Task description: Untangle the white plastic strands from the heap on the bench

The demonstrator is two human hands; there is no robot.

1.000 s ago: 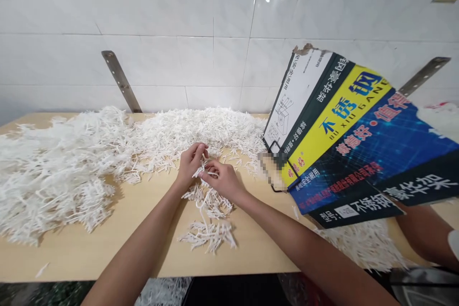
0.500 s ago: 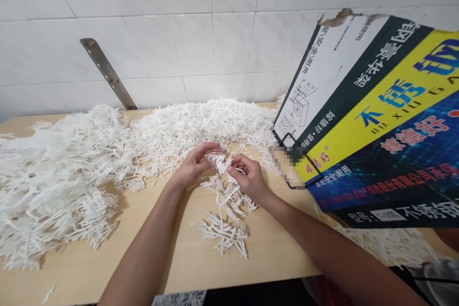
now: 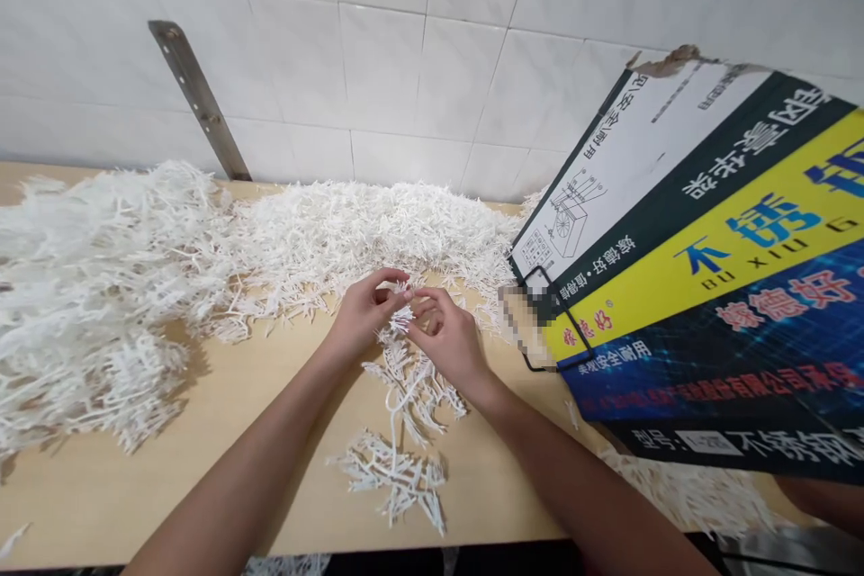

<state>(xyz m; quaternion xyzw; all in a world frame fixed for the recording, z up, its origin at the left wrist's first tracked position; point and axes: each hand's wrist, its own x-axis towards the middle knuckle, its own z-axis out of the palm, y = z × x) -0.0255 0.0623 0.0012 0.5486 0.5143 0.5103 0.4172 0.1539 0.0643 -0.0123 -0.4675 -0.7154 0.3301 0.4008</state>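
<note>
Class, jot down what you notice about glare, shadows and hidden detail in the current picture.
Head view: two small bright glare spots on the tiled wall; head view: soft shadows on the table beside the left forearm and left heap of white strands; head view: pixelated blocks by the printed cardboard, hiding detail.

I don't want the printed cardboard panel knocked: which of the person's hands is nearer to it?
Right. The right hand is left of the printed cardboard panel, with a gap between; the left hand is farther left, beyond the right hand.
</note>
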